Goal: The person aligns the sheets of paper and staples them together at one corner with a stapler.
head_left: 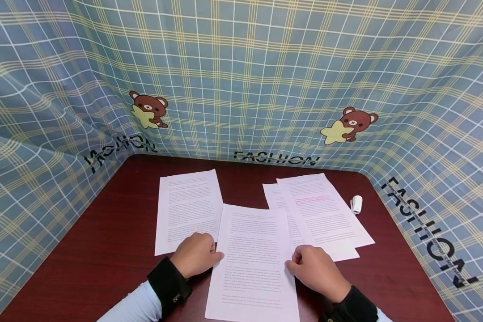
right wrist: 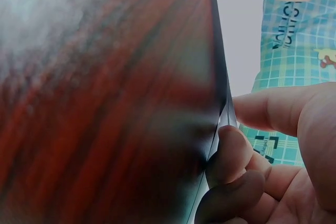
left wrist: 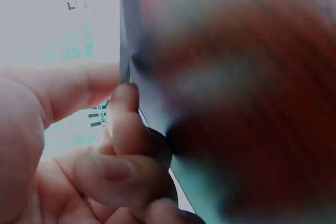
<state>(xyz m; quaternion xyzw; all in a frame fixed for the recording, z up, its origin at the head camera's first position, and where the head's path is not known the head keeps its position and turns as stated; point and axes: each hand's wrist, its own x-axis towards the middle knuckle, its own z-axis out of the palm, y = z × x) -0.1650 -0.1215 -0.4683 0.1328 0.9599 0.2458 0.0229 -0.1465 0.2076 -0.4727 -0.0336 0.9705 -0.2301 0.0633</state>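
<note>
A printed sheet of paper (head_left: 252,264) lies lengthwise between the two hands in the head view. My left hand (head_left: 197,255) pinches its left edge, thumb on top and curled fingers beneath. My right hand (head_left: 315,270) pinches the right edge in the same way. Both wrist views show the thumb and curled fingers meeting at the paper's edge, with the left hand (left wrist: 121,145) and the right hand (right wrist: 262,150) close to the tabletop. Whether one sheet or more is held, I cannot tell.
Another printed sheet (head_left: 189,205) lies at the back left, partly behind the left hand. Two overlapping sheets lie back right; the upper sheet (head_left: 322,210) bears pink highlighting. A small white object (head_left: 356,204) stands beside them. Plaid curtain (head_left: 241,89) surrounds the dark red table (head_left: 88,250).
</note>
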